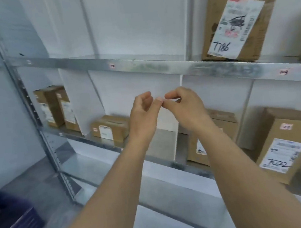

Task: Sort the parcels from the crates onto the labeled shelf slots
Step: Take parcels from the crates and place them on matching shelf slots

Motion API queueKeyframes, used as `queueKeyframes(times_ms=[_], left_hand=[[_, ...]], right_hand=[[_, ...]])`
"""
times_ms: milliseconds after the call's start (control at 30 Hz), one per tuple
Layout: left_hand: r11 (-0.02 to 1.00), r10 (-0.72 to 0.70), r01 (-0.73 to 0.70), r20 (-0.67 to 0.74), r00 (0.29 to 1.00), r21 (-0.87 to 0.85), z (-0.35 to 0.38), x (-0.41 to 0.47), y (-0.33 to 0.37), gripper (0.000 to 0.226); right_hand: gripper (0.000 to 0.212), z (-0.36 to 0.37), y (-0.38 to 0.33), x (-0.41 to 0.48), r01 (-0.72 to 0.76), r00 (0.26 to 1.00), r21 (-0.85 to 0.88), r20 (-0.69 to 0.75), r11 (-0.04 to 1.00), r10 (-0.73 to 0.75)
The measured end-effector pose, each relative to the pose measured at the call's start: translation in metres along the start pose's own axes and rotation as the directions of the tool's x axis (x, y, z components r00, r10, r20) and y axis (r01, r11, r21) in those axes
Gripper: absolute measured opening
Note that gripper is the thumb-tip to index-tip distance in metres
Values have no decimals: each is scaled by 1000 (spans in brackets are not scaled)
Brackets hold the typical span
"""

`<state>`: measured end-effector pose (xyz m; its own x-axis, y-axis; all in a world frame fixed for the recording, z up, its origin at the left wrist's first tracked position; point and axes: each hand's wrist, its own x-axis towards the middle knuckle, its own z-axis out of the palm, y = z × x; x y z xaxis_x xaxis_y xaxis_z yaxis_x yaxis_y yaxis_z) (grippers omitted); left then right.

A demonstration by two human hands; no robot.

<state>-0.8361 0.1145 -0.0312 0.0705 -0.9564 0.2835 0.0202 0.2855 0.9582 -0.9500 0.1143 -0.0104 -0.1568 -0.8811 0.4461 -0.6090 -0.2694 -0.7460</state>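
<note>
My left hand [143,112] and my right hand [185,103] are raised side by side in front of the middle level of a metal shelf [142,67]. Their fingers are loosely curled, the fingertips touch each other, and I see nothing held in either. Cardboard parcels stand in the slots: a tall one marked 7786 [238,20] on the upper level at right, one marked 7002 [285,147] at lower right, a low flat one [109,129] just left of my left wrist, and two upright ones [54,106] at far left. Another parcel [225,125] is partly hidden behind my right forearm.
White divider panels [165,103] split each level into slots. Small pink labels [112,66] sit on the shelf rails. A dark purple crate [11,222] stands on the floor at lower left. The shelf's upright post [36,113] runs down the left side.
</note>
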Motion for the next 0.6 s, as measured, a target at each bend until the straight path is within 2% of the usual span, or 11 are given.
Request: queueKeyframes(times_ms=[233,433,600], left_hand=[[990,-133,139,-339,931,-8,-175,13,-44,43],[982,-171,190,-550,818,-24,-334,23,-71,42],[975,-185,220,-684,706,-36,-454,19,-93,42]], right_hand=[[12,174,-61,4,-35,952,135,306,990,-9],[20,330,-137,-5,31,857,168,503,985,-112],[23,448,-193,-26,-2,774,250,614,968,-157]])
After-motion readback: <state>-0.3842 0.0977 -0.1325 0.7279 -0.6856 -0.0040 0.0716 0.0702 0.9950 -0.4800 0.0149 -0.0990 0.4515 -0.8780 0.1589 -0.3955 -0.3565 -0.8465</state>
